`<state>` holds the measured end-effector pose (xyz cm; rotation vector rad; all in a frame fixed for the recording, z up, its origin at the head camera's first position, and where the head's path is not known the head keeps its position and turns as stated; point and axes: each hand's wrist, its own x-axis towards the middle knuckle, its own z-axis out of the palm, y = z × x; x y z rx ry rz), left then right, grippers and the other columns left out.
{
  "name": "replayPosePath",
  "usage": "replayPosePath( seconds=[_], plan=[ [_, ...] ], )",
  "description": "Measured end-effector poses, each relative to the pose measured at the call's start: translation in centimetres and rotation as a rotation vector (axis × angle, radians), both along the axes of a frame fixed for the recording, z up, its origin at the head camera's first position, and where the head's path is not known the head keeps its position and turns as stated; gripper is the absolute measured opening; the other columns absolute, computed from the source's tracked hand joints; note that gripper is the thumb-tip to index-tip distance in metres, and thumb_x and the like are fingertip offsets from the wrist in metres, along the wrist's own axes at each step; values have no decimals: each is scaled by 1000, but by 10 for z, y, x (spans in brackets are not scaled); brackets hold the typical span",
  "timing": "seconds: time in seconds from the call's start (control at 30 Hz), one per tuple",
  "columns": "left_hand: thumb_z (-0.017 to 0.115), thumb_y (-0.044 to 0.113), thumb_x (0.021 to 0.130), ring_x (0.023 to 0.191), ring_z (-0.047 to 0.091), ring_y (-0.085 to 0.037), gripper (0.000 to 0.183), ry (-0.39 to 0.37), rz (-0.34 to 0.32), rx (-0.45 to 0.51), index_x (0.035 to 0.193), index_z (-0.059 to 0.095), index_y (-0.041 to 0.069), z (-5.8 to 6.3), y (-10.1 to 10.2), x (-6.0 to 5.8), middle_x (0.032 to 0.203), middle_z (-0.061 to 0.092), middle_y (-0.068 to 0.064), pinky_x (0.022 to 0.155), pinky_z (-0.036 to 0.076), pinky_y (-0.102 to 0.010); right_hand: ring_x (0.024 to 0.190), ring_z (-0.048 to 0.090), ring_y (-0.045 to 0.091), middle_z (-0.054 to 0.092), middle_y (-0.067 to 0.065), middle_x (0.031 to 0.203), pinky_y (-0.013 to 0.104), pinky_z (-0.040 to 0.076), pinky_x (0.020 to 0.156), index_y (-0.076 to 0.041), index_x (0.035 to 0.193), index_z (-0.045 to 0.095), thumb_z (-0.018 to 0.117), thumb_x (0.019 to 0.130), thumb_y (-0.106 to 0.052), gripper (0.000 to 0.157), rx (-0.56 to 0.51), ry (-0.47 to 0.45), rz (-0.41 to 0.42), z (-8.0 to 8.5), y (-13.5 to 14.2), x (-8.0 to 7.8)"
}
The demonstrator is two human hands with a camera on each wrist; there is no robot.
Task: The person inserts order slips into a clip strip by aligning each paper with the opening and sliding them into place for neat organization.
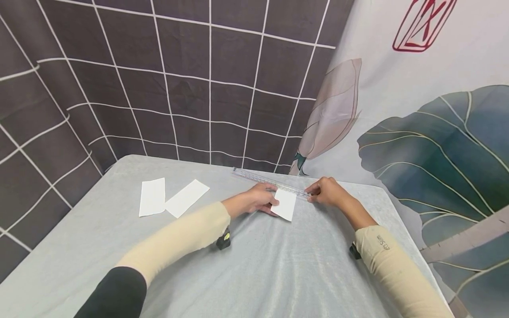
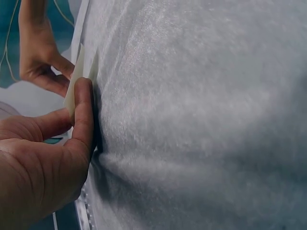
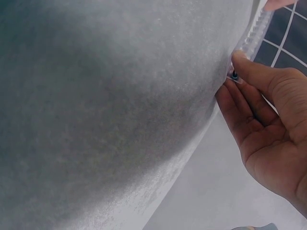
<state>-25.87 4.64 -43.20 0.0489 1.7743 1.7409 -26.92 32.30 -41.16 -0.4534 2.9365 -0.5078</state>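
Observation:
My left hand (image 1: 257, 198) pinches a small white piece of paper (image 1: 285, 206) between thumb and fingers, low over the cloth. In the left wrist view the paper (image 2: 73, 93) stands on edge, bowed slightly away from the fingers. A clear plastic ruler (image 1: 254, 176) lies slantwise along the far side of the table, and the paper's top edge overlaps it. At the ruler's right end, my right hand (image 1: 329, 192) grips it between thumb and fingers. The right wrist view shows the thumb on top of the ruler's end (image 3: 233, 75).
Two white paper strips (image 1: 152, 197) (image 1: 187, 198) lie on the left of the table, corners meeting. A pale grey cloth (image 1: 254, 274) with soft creases covers the table. Behind hang a dark checked curtain (image 1: 191, 97) and a flower-printed curtain (image 1: 381, 88).

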Motion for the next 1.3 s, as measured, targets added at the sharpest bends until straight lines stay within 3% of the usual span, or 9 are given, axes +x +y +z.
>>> replayPosePath(
  seconds=[0.33, 0.63, 0.93, 1.17, 1.3],
  plan=[
    [65, -14, 103, 94, 77, -29, 71, 2, -27, -20, 169, 43, -1, 0, 5, 3, 112, 66, -20, 100, 72, -47, 100, 81, 29, 87, 16, 113, 45, 68, 86, -4, 119, 88, 91, 94, -10, 26, 10, 0, 0, 0, 0, 1],
    [64, -13, 104, 80, 77, -23, 72, -2, -54, -6, 170, 40, -2, -1, 11, 4, 98, 67, -15, 90, 74, -44, 98, 81, 27, 87, 17, 112, 45, 68, 85, -3, 119, 88, 91, 94, -10, 26, 9, -3, 12, 0, 0, 1],
    [64, -12, 104, 79, 76, -24, 71, -19, -47, -7, 170, 41, -1, 0, 13, 3, 99, 68, -16, 90, 74, -43, 97, 80, 27, 87, 17, 112, 40, 67, 80, -4, 118, 88, 91, 93, -8, 26, -10, 6, 19, 2, -2, 2],
    [66, -11, 104, 74, 73, -21, 71, -6, -54, -26, 170, 43, 1, 1, 14, 4, 94, 67, -15, 79, 74, -35, 96, 81, 26, 87, 16, 111, 39, 67, 80, -3, 118, 88, 91, 93, -9, 26, -2, 7, 24, 3, -1, 2],
    [67, -11, 104, 74, 74, -22, 71, -3, -56, -24, 170, 42, 0, 2, 15, 5, 93, 68, -15, 80, 75, -37, 95, 81, 26, 87, 16, 110, 38, 66, 80, -3, 117, 88, 91, 93, -9, 25, 0, 10, 25, 2, 0, 1]
  ],
)
